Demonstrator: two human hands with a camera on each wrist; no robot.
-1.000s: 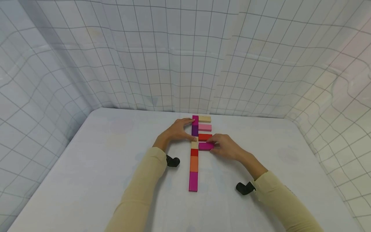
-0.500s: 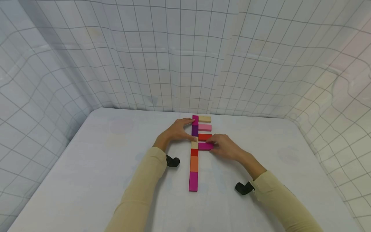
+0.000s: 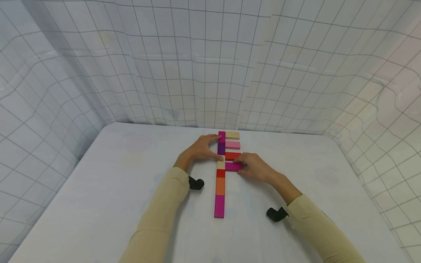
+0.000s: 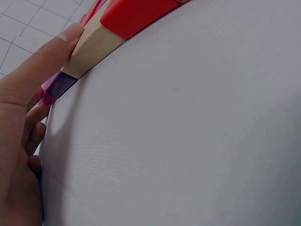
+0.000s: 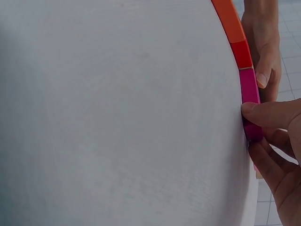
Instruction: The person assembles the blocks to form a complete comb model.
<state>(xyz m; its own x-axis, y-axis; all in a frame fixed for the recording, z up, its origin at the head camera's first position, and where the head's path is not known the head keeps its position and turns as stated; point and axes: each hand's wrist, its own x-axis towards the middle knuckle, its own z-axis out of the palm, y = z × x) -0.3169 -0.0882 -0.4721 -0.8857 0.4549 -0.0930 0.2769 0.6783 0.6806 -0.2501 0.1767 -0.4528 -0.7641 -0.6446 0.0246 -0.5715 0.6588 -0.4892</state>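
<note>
A column of flat coloured blocks lies end to end: magenta [image 3: 222, 134], purple [image 3: 221, 148], beige [image 3: 220, 165], red [image 3: 220, 173], orange [image 3: 220, 186] and magenta at the near end [image 3: 219, 206]. My left hand [image 3: 200, 147] reaches in from the left. Its thumb rests on the beige part and its fingertips touch the far magenta block. My right hand [image 3: 254, 167] pinches the outer end of a crosswise magenta block [image 3: 232, 167], thumb [image 5: 251, 108] on its near side. That block's inner end meets the column's right side, level with the beige part.
Further crosswise blocks stick out to the right of the column: red [image 3: 232, 156], pink [image 3: 232, 145] and beige [image 3: 232, 136]. Gaps separate them. A white cloth covers the table [image 3: 131, 219], and grid-patterned curtains [image 3: 197, 65] hang around its back and sides.
My right hand has shifted very slightly to the left, still pinching the crosswise magenta block. The left hand and the column stay where they were.
</note>
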